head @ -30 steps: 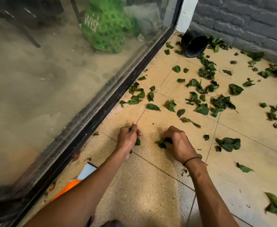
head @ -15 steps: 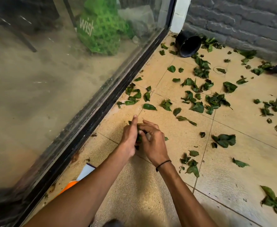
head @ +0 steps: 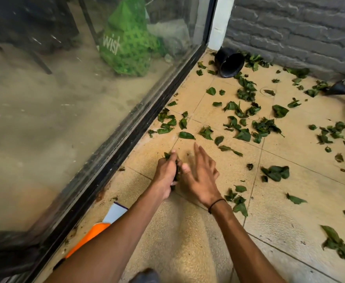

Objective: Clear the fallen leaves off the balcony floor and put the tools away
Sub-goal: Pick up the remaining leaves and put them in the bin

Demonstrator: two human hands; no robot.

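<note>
A view looking down at a person's two bare forearms reaching over a tan tiled balcony floor (head: 188, 242). The left hand (head: 166, 173) is curled into a fist around a small bunch of green leaves (head: 176, 170), which poke out above and beside the fingers. The right hand (head: 201, 175) is just beside it, palm down and slightly blurred, its fingers straight and loosely spread, holding nothing; a thin black band (head: 216, 205) circles that wrist.

Many more loose leaves (head: 245, 127) lie scattered over the tiles, thickest in the middle distance and toward the far right, with a few just right of the right wrist (several near the right edge are blurred). A black pot (head: 229, 62) lies tipped on its side in the far corner, by a grey brick wall (head: 300, 27). Along the left runs a dusty glass door (head: 65, 99) in a dark frame; behind the glass sits a green bag (head: 126, 43) with white lettering. Near the left forearm, an orange and white object (head: 98, 227) lies partly hidden; what it is cannot be told.
</note>
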